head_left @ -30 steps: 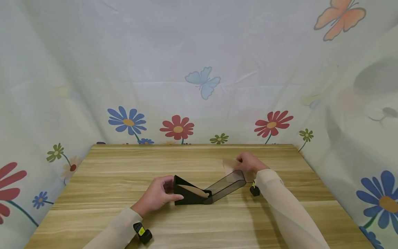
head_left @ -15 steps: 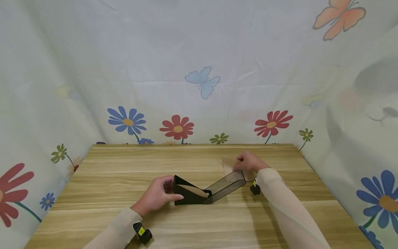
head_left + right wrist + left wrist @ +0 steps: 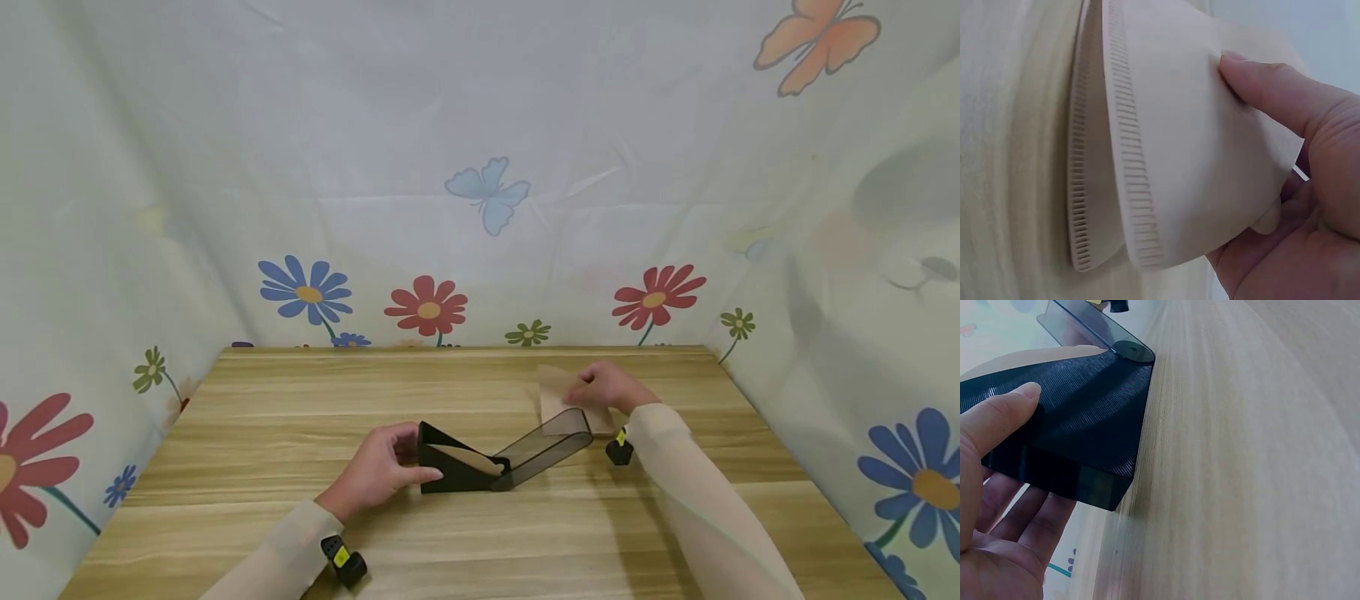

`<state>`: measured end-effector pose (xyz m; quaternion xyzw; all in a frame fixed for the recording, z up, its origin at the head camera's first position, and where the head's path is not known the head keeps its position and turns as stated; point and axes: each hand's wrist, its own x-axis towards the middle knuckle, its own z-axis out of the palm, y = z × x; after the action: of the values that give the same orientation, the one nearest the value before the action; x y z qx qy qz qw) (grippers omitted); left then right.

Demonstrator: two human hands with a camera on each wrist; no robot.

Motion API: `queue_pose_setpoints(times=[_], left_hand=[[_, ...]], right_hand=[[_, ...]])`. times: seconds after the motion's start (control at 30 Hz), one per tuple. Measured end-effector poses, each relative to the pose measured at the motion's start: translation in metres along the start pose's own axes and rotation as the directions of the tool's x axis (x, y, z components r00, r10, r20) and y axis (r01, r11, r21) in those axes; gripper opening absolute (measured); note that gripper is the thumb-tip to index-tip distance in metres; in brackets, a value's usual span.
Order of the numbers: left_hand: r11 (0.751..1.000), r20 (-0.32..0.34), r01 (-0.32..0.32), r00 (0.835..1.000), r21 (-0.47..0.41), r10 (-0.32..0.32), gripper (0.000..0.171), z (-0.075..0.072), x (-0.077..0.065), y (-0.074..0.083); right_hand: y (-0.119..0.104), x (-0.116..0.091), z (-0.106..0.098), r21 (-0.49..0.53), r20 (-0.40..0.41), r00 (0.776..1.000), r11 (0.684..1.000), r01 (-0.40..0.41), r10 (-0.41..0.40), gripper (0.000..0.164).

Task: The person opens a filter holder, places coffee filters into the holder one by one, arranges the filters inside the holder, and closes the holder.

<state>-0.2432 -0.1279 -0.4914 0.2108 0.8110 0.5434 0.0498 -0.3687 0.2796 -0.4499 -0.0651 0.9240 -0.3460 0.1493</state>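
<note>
Right hand (image 3: 611,386) has edged up and rightward since half a second ago, drawing the paper filters (image 3: 551,398) with it. More of them shows above the clear lid (image 3: 543,454); their lower part overlaps it in the frame, touching or not I cannot tell. Left hand and black box (image 3: 453,482): no shift noted.

Papers: right of centre, beyond the raised lid. Right wrist view shows the thumb (image 3: 1266,84) flat on the near face and fingers behind, pinching the stack. At least two layers, crimped edges, parted at the loose end; exact count not clear.

Box: centre of the frame, on the wooden table (image 3: 337,392), lid tipped open toward the right. One pale paper (image 3: 461,457) lies inside, slanted. Left hand (image 3: 378,467) grips the left end, thumb on the near side, other fingers round behind, partly hidden.

Reading of the change: a small adjustment of the papers, probably, with the box as a steadied base. Held papers are outside the box; the loose layers look apt to splay or snag on the lid.
</note>
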Motion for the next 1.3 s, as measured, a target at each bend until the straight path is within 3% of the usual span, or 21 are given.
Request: queue_pose_setpoints(times=[0.17,0.37,0.9,1.3], left_hand=[[1.0,-0.003,0.0,1.0,-0.001,0.0,0.03,0.001,0.0,0.0],[1.0,-0.007,-0.003,1.0,-0.001,0.003,0.03,0.001,0.0,0.0],[1.0,-0.008,0.005,1.0,-0.004,-0.005,0.033,0.0,0.0,0.001],[1.0,-0.009,0.019,1.0,-0.011,-0.019,0.03,0.0,0.0,0.004]], right_hand=[[-0.006,-0.007,-0.008,0.048,-0.015,1.0,0.999,0.012,-0.011,0.04],[-0.02,-0.018,-0.018,0.09,-0.062,0.996,0.993,0.072,-0.066,0.052],[-0.079,-0.054,-0.038,0.079,-0.089,0.979,0.979,0.189,-0.182,0.033],[-0.115,-0.072,-0.04,0.051,-0.154,0.936,0.943,0.328,-0.317,0.024]])
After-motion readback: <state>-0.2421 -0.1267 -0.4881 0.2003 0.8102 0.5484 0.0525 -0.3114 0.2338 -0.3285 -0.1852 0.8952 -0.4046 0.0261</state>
